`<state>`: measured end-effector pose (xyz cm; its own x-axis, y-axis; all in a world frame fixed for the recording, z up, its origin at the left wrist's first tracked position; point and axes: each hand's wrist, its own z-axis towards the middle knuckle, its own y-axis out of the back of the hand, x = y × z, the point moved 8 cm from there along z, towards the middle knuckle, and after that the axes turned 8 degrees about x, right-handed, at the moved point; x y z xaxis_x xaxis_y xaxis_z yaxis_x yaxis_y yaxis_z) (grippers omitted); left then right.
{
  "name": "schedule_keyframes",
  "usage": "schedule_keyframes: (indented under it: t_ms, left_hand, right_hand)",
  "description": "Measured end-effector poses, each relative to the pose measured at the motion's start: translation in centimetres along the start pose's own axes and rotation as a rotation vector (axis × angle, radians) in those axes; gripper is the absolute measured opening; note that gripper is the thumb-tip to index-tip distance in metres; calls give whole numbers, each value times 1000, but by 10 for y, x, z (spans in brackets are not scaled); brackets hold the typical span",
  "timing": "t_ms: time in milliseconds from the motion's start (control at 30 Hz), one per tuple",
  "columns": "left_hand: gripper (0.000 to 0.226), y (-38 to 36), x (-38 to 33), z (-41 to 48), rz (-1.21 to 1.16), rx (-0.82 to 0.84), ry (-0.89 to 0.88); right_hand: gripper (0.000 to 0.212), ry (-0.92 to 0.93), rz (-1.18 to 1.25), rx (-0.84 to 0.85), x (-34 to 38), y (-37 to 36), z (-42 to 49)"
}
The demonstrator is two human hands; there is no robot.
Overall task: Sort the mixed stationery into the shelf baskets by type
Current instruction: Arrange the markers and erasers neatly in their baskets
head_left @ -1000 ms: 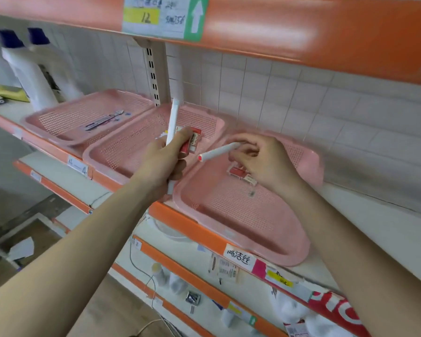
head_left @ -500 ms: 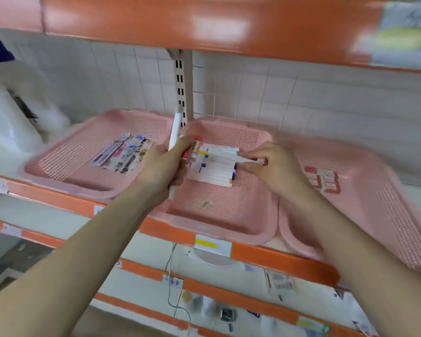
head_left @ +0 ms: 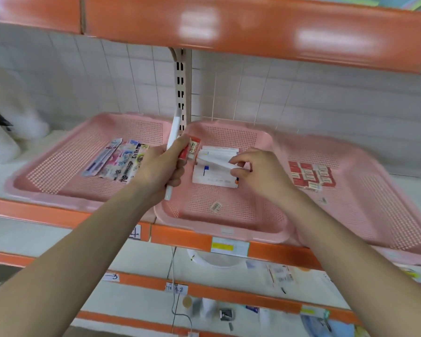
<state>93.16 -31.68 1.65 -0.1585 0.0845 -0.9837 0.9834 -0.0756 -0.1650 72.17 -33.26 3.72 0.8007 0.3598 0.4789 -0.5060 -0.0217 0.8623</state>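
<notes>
Right hand [head_left: 260, 176] pinches white pen [head_left: 216, 163] over pen stack [head_left: 214, 180], middle basket [head_left: 229, 231]. Left hand [head_left: 161, 171] grips spare pen [head_left: 174, 132] and eraser [head_left: 192, 148]. Next, probably: release it flat.

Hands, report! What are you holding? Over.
Left hand grips upright white pen and red packet. Right hand pinches second white pen over middle basket. Nothing blocking.
</notes>
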Motion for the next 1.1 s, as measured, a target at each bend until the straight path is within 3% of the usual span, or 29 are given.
schedule_keyframes:
  t_ms: [433,767,1000,1100]
  left_hand:
    - [35,0,8,2,7,-33,60]
    - [37,1,11,2,14,13,58]
    - [37,-2,11,0,43,46,55]
    - [37,-5,12,0,56,68,51]
  right_hand:
    - [22,-95,-358,411,-18,-63,22]
    - [7,-82,-350,455,-7,-80,32]
    - [11,-160,-328,425,-12,-82,45]
    - [17,-132,-211,348,-12,-76,44]
